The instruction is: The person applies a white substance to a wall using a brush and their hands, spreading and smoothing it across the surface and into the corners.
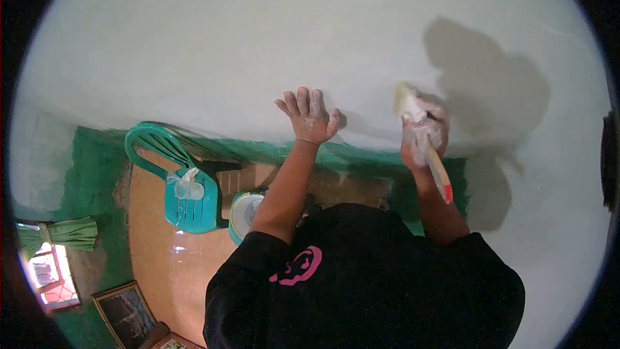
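My left hand [310, 115] presses flat against the pale painted wall [213, 32], fingers spread, holding nothing. My right hand [423, 134], smeared with white paint, grips a paintbrush [439, 171] with a wooden handle and red tip. Its bristles [404, 99] touch the wall just above my fist. A green painted band [97, 155] runs along the bottom of the wall below both hands.
A teal plastic chair [187, 187] stands on the orange floor [161, 258] with a clear plastic bag on its seat. An open paint bucket [245, 214] sits beside it by my left arm. Framed pictures [126, 313] and a window with a green curtain [55, 245] are at lower left.
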Demonstrator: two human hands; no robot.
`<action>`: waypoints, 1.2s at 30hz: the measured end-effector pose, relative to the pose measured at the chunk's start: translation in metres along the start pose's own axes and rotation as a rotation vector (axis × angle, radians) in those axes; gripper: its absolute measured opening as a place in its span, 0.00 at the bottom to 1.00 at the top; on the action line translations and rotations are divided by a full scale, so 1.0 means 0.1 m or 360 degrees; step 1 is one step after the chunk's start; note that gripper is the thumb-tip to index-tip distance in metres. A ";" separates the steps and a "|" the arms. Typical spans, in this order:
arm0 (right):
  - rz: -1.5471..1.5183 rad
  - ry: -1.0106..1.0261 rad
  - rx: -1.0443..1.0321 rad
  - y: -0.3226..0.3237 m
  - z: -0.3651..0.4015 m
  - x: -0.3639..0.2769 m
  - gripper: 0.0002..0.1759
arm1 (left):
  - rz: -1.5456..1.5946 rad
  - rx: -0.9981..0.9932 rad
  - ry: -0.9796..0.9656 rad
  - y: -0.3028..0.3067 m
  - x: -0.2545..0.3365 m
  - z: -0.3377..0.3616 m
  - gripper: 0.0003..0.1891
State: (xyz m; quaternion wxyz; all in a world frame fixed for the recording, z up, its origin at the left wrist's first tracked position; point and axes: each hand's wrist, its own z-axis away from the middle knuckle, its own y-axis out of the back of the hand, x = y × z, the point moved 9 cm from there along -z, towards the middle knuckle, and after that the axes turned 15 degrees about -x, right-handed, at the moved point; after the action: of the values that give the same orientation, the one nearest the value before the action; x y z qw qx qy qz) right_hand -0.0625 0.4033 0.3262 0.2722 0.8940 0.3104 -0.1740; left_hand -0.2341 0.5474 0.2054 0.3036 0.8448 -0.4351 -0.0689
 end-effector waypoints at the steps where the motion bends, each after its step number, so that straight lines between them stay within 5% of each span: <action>1: -0.0144 0.0110 0.0143 0.06 -0.10 -0.07 0.09 | -0.0018 0.0008 -0.0004 -0.01 0.00 0.01 0.40; 3: -0.0278 0.0228 0.0294 0.12 -0.04 -0.06 0.10 | -0.0021 -0.0039 0.0011 -0.01 0.00 0.00 0.40; 5: -0.0349 0.0289 0.0042 -0.12 0.19 0.09 0.09 | -0.0037 -0.0074 0.0041 -0.01 0.01 -0.02 0.40; 7: -0.0086 0.0101 -0.0382 -0.39 0.36 0.12 0.08 | -0.0035 -0.0065 0.0033 0.00 0.01 -0.01 0.39; 8: -0.0376 -0.0203 -0.0503 -0.56 0.62 0.43 0.07 | -0.0040 -0.0059 0.0035 0.01 0.01 0.00 0.39; 11: -0.0118 -0.0340 -0.0877 -0.68 0.81 0.51 0.06 | -0.0027 -0.0049 0.0017 0.00 0.01 0.02 0.40; 13: -0.0130 -0.0320 -0.0849 -0.67 0.76 0.50 0.05 | -0.0059 -0.0019 -0.0022 -0.01 -0.02 0.06 0.40; 16: -0.0618 -0.0117 -0.0252 -0.38 0.50 0.36 0.09 | -0.0033 -0.0038 -0.0019 -0.03 -0.04 0.11 0.40; 19: -0.0103 0.0223 0.0058 0.06 0.05 -0.16 0.11 | -0.0039 -0.0027 -0.0024 0.01 0.02 0.08 0.40; 22: -0.0125 0.0352 0.0173 0.04 0.00 -0.13 0.13 | -0.0034 -0.0056 -0.0020 0.00 0.03 0.07 0.40; 26: -0.0238 0.0276 -0.0283 -0.36 0.35 -0.03 0.13 | -0.0048 -0.0040 -0.0031 0.02 0.04 0.06 0.41; 28: -0.0375 -0.0269 -0.0845 -0.83 0.82 0.52 0.12 | -0.0081 -0.0053 -0.0011 0.01 0.04 0.06 0.41; 33: -0.0329 -0.0245 -0.0849 -0.65 0.56 0.35 0.09 | -0.0084 -0.0051 -0.0041 0.01 0.03 0.11 0.41; 36: -0.0307 0.0149 -0.0132 -0.20 0.25 0.08 0.08 | -0.0081 -0.0053 -0.0051 -0.01 0.04 0.10 0.41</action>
State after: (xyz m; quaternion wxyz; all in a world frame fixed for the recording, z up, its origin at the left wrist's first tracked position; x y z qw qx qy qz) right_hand -0.0736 0.4055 0.2953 0.2763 0.8551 0.4143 -0.1444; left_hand -0.2350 0.5406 0.1975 0.3087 0.8493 -0.4170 -0.0974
